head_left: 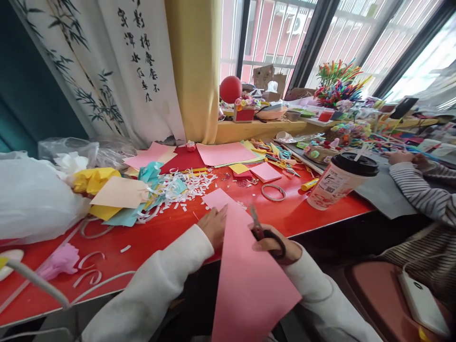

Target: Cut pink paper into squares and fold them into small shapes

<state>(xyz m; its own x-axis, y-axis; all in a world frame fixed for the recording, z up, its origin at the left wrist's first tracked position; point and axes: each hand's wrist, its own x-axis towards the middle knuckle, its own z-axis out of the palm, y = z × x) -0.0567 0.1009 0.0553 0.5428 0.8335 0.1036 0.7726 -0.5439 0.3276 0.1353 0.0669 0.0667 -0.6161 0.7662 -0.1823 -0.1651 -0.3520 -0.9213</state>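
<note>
A large sheet of pink paper [245, 275] hangs over the front edge of the red table, its folded or cut far end [219, 195] reaching onto the tabletop. At its left edge is my left hand [213, 227], closed on the sheet with some fingers hidden behind it. My right hand [280, 247] grips a pair of scissors [259, 228] with dark handles at the paper's right edge. The blades point up and away from me, slightly blurred. Whether they are parted cannot be made out.
White paper shreds [185, 187] and coloured papers [119, 192] lie left. A lidded cup [338, 183] stands at the right front edge, near a metal ring [273, 192] and a yellow glue stick [309, 185]. Another person's striped sleeve [423, 187] is far right. A plastic bag [39, 199] bulges left.
</note>
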